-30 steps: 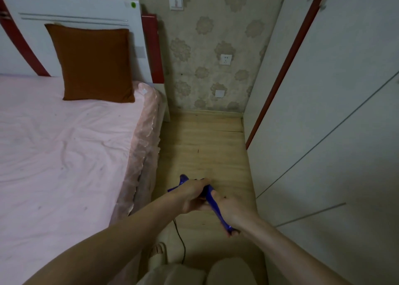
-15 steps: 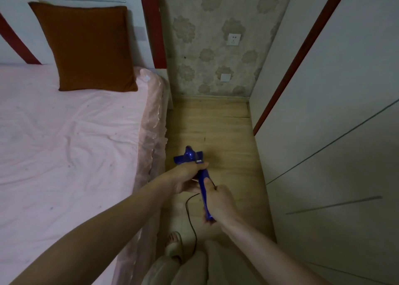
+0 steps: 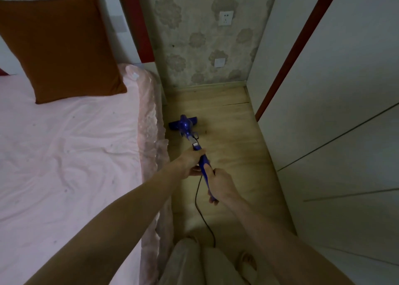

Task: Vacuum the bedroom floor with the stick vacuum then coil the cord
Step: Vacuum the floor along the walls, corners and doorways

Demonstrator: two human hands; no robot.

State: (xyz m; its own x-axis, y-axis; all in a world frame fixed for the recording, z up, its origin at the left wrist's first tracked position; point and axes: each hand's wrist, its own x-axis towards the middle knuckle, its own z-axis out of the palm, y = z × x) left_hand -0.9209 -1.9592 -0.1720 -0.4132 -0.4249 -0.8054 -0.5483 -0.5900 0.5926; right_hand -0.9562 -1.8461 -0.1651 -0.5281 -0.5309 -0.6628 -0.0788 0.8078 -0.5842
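the left hand (image 3: 192, 161) is curled around the blue stick vacuum (image 3: 195, 146), higher up the stick. the right hand (image 3: 219, 184) grips the same stick just behind it, near the back end, with the thumb lying along the top. both hands hold tight on the handle, close together.

the vacuum is long and thin. its long line runs from the hands away toward the wall, leaning a little to the left. the back end is up in the hands and the front end is down low. the wide head (image 3: 183, 124) sits flat on the wood floor (image 3: 235, 146), lying crosswise to the stick, just beside the edge of the bed.

a thin black cord (image 3: 201, 211) hangs down under the handle and curves back toward the person's legs.

the bed (image 3: 64, 155) is on the left with a pink sheet, and a brown pillow (image 3: 58, 45) leans at its top end. a tall white wardrobe (image 3: 336, 116) stands on the right. the floor strip runs between them. far ahead is a flowery wall with a white socket (image 3: 225, 18). a bare foot in a sandal (image 3: 247, 260) shows at the bottom.
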